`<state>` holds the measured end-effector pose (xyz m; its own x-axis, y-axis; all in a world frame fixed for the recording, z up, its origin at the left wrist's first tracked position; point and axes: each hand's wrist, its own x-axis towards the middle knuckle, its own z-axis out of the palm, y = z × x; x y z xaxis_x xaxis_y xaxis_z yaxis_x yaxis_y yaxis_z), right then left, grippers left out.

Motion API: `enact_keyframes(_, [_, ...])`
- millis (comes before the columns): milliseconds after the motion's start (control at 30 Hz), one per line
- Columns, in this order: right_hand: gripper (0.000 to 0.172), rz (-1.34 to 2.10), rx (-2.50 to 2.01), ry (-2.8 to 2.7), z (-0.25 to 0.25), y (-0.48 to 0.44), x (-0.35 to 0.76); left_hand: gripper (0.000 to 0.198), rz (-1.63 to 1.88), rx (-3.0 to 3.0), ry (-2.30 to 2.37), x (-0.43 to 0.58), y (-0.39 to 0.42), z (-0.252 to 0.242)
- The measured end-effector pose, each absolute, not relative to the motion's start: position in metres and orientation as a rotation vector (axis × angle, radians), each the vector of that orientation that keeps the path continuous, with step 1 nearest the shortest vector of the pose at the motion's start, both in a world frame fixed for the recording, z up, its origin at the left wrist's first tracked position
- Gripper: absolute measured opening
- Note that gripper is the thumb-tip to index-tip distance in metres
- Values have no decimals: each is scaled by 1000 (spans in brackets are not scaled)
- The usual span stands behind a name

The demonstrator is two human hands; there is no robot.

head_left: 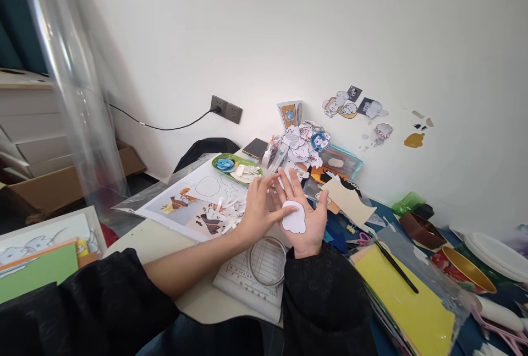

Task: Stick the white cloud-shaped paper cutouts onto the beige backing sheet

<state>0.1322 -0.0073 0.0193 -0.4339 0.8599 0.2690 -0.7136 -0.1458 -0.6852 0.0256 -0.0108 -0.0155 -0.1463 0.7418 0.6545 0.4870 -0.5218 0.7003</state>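
Head view: a white paper cutout [294, 219] lies on your right hand [310, 214], right of the frame's middle.
Your right fingers are spread and released, palm up; your left hand [259, 206] sets its thumb on the cutout's edge, its fingers unclenched. Left of them, white scraps [233, 214] and a green tray [215, 165] sit on the tabletop [144, 241].
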Motion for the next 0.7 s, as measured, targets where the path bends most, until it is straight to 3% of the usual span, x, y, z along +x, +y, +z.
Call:
enact_keyframes(233, [74,1825,-217,-946,23,-11,133,28,1832,1848,1492,18,-9,-13])
enact_keyframes(700, [75,1879,-183,-944,19,-6,141,15,1617,2027,1200,18,-18,-9])
